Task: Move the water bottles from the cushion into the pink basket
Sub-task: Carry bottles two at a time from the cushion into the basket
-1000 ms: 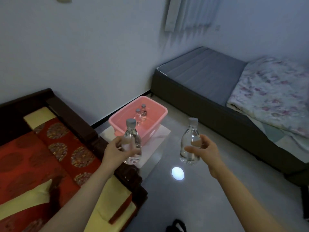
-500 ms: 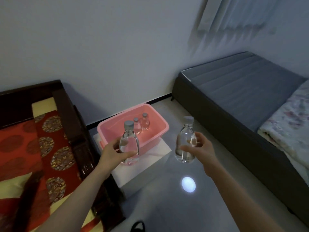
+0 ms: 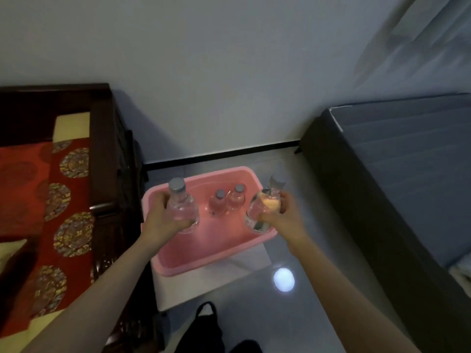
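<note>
The pink basket (image 3: 178, 266) sits on a white block on the floor, right below my hands. Two clear water bottles (image 3: 228, 202) with grey caps stand upright inside it near the far wall. My left hand (image 3: 160, 219) grips a clear water bottle (image 3: 182, 207) upright over the basket's left side. My right hand (image 3: 285, 216) grips a second bottle (image 3: 265, 207), tilted slightly, over the basket's right rim. The red patterned cushion (image 3: 66, 212) lies on the dark wooden sofa at the left.
A dark wooden sofa arm (image 3: 104, 164) stands just left of the basket. A low bed with a grey mattress (image 3: 407, 169) fills the right side. The white wall is close behind the basket. Glossy floor with a light reflection (image 3: 283, 279) lies between.
I have stepped closer and look more steeply down. Both hands moved forward with their bottles and are now over the basket instead of in front of it.
</note>
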The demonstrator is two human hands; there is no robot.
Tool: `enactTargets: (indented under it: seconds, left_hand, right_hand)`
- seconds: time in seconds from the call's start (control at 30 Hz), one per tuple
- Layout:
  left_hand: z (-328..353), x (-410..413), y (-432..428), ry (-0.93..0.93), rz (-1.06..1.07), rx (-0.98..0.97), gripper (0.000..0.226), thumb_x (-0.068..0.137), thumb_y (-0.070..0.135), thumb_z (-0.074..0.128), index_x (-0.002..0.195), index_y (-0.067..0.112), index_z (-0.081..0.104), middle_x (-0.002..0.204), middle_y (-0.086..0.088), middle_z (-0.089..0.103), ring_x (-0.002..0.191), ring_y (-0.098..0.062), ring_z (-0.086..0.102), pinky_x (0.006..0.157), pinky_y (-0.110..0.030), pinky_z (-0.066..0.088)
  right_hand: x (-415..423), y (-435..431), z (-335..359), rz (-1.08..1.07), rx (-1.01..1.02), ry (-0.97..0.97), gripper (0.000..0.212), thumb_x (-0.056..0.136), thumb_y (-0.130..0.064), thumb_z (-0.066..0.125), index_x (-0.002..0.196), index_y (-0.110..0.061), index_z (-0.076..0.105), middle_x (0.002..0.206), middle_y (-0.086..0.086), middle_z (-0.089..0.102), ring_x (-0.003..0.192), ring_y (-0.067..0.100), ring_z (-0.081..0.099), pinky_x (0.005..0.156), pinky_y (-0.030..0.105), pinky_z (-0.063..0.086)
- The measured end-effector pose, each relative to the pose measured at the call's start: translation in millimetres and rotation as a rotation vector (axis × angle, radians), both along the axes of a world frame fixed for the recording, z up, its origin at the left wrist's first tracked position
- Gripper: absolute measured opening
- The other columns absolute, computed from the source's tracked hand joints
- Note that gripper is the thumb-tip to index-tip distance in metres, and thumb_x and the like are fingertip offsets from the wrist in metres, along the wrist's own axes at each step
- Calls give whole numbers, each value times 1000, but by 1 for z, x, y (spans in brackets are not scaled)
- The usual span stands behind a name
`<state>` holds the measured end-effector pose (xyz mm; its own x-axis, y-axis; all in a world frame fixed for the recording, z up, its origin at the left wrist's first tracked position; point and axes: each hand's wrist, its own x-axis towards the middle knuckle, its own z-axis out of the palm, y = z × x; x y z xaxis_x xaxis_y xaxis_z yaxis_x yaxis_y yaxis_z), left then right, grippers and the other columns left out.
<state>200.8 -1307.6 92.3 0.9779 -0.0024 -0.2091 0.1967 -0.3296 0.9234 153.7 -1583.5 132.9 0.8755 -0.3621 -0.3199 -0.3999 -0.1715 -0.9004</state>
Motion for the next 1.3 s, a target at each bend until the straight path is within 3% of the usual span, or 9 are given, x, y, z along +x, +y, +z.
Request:
enactTargets:
  seconds: [0.13, 0.27, 0.37, 0.5, 0.67, 0.87, 1.03, 1.17, 1.3]
  left_hand:
    - [-37, 19, -15, 59, 40, 9, 75, 55, 13, 89, 110, 24, 39, 97, 18, 50, 84, 2, 52, 69, -15, 41]
    - [-77, 36, -25, 128, 80, 22, 76, 56, 8, 87, 116, 22, 42, 104, 9, 54, 89, -8, 55, 71, -16, 41]
    - [-99, 42, -33, 165, 100, 18, 75, 56, 8, 87, 114, 24, 43, 101, 14, 54, 90, -7, 55, 72, -14, 41]
    - [-123, 52, -44, 192, 119, 28, 75, 56, 6, 86, 118, 15, 45, 112, -3, 58, 101, -21, 58, 86, -34, 47]
    - [-142, 59, -60, 210, 168, 39, 73, 57, 4, 86, 116, 12, 45, 116, -8, 58, 107, -27, 56, 93, -43, 46]
    - [-171, 74, -70, 73, 221, 216, 74, 49, 0, 86, 116, 11, 56, 114, -7, 54, 111, -31, 47, 91, -39, 43]
    - [-187, 82, -78, 32, 246, 175, 71, 48, -7, 83, 112, 6, 57, 109, -3, 52, 108, -35, 49, 88, -50, 47]
    - [-197, 86, -81, 36, 233, 233, 66, 49, -4, 85, 110, 1, 59, 113, -17, 60, 106, -36, 50, 88, -35, 39]
    - [-201, 87, -80, -2, 199, 241, 63, 50, -2, 86, 109, 1, 61, 112, -15, 61, 105, -36, 51, 88, -38, 41]
  right_hand:
    - [37, 3, -46, 28, -16, 63, 68, 47, -12, 81, 107, -24, 51, 96, -5, 67, 80, 4, 66, 64, 23, 51]
    - [65, 3, -91, 75, -34, 129, 65, 40, -30, 79, 97, -36, 49, 95, -13, 65, 85, 6, 65, 73, 31, 56]
    - [75, 3, -115, 108, -50, 162, 71, 40, -34, 81, 103, -39, 49, 99, -18, 65, 88, 0, 64, 68, 19, 52]
    - [83, 7, -141, 109, -112, 223, 72, 55, -32, 88, 115, -28, 49, 98, -13, 67, 87, 5, 65, 71, 24, 51]
    - [89, 14, -163, 93, -214, 244, 66, 54, -28, 85, 104, -36, 43, 82, -19, 63, 72, -7, 58, 53, 5, 40]
    - [100, 28, -191, 44, -376, 224, 81, 56, 2, 77, 129, -13, 47, 108, 6, 53, 95, 25, 53, 83, 29, 42]
    - [103, 28, -211, 19, -409, 256, 62, 61, 1, 75, 118, -9, 53, 111, 13, 57, 101, 33, 56, 87, 37, 44]
    - [102, 26, -222, 16, -409, 276, 57, 65, -8, 78, 117, -12, 53, 113, 11, 58, 103, 31, 57, 86, 34, 44]
    - [103, 26, -227, 5, -413, 252, 54, 65, -10, 79, 113, -13, 54, 110, 9, 58, 100, 29, 57, 80, 25, 38]
